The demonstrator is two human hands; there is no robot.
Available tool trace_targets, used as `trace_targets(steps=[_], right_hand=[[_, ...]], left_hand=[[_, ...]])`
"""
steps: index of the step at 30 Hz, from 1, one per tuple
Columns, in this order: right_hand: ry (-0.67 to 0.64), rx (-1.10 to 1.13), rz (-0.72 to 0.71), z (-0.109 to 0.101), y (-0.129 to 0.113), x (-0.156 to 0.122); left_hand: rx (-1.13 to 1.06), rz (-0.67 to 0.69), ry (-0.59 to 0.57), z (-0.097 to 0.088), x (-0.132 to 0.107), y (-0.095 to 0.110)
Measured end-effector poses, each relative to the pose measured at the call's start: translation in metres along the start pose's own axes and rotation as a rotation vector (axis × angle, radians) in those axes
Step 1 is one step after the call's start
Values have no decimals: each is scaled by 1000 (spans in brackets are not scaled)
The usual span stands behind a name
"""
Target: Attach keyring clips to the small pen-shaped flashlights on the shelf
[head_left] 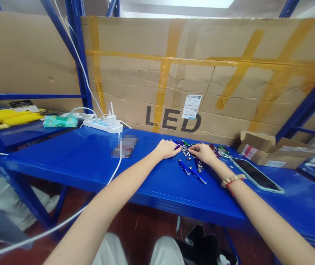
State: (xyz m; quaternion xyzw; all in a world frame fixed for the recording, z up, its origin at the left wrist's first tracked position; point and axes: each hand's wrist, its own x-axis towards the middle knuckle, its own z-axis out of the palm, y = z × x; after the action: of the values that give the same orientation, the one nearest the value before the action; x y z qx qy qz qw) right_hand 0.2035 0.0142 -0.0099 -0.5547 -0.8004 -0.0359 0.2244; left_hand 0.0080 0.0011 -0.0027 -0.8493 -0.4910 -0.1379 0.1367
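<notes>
My left hand [167,149] is closed around a small purple metal tube [177,147], shaped like a pocket penlight. Just to its right, my right hand [203,152] pinches at a small silver clasp [188,151]; the fingertips partly hide it. Between and under the hands lies a pile of silver clasps [185,148] and coloured tubes, some purple, green and dark red. Nearer to me, two blue tubes, one blue tube [184,167] and another blue tube [198,175], lie apart from the pile on the blue table [157,184].
A phone [258,175] in a pale case lies right of the pile, before an open cardboard box [273,149]. On the left are a power strip [103,125], a blurred phone-like item [128,145] and a white cable [115,169] crossing the table edge. A large carton [135,81] stands behind.
</notes>
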Motion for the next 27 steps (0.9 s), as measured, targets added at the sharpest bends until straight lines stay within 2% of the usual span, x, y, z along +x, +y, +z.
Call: trace_targets(steps=[8,20,27], right_hand=[[72,87,-29,1,3,2],[240,157,65,-3,-6,-3],[189,240,67,2,-5,1]], left_hand=[[12,19,23,-3,-2,1],[31,19,6,-3,-2,0],[25,48,-9,-7,-3,1]])
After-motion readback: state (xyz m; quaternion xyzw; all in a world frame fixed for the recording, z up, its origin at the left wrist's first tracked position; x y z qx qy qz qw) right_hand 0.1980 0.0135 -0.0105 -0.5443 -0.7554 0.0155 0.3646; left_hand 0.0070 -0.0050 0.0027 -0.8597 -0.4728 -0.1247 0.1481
